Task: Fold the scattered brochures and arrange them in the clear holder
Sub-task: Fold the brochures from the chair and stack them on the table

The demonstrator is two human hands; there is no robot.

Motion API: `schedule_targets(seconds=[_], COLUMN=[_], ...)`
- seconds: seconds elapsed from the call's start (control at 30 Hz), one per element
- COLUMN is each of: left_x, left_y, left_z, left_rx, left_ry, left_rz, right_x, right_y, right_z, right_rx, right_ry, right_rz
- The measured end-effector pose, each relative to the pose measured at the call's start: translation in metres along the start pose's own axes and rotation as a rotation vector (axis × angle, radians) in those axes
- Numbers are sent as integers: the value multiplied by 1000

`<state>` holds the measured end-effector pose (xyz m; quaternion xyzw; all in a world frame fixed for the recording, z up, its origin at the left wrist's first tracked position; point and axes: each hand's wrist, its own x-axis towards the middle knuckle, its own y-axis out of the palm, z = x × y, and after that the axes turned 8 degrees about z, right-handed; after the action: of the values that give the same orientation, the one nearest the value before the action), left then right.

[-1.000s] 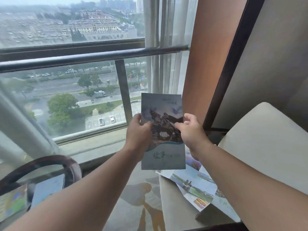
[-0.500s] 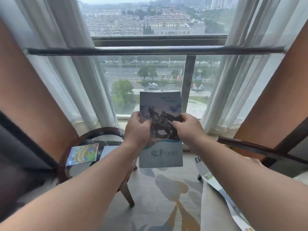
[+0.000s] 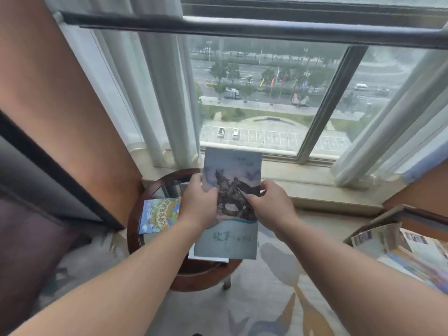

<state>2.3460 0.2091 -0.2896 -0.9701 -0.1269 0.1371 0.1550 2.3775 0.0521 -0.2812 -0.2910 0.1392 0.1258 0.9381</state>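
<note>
Both hands — left hand, right hand — are gripping the folded brochure, now swinging over the round table — placement approaching.

A small round worktop with a dark wooden rim and glass inset stands on the patterned carpet below the window sill. A colourful illustrated brochure lies flat on its left part, and a white sheet edge shows on its near part, largely hidden. At the right edge, a second surface carries several unfolded brochures, overlapping in a loose heap.
</note>
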Motion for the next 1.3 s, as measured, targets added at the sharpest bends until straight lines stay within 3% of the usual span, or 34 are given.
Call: schedule_targets(seconds=[0.37, 0.53, 0.8, 1.03, 1.13, 1.2, 1.3], left_x=[79, 119, 144, 146, 145, 152, 165], left_y=[21, 38, 65, 71, 75, 87, 112], left_z=[193, 240, 266, 275, 276, 275, 281], left_rx=[231, 265, 630, 746, 834, 867, 916], left_ry=[-382, -434, -410, -355, -174, 2, 19], left_rz=[110, 97, 39, 41, -2, 61, 206], right_x=[94, 140, 170, 183, 193, 200, 208], right_y=[142, 176, 187, 175, 168, 166, 168], right_z=[-107, -141, -170, -184, -188, -192, -196], right_rx=[-186, -185, -308, -559, -799, -920, -955], right_ry=[212, 246, 262, 130, -24, -115, -174], right_rz=[148, 182, 199, 278, 412, 488, 535])
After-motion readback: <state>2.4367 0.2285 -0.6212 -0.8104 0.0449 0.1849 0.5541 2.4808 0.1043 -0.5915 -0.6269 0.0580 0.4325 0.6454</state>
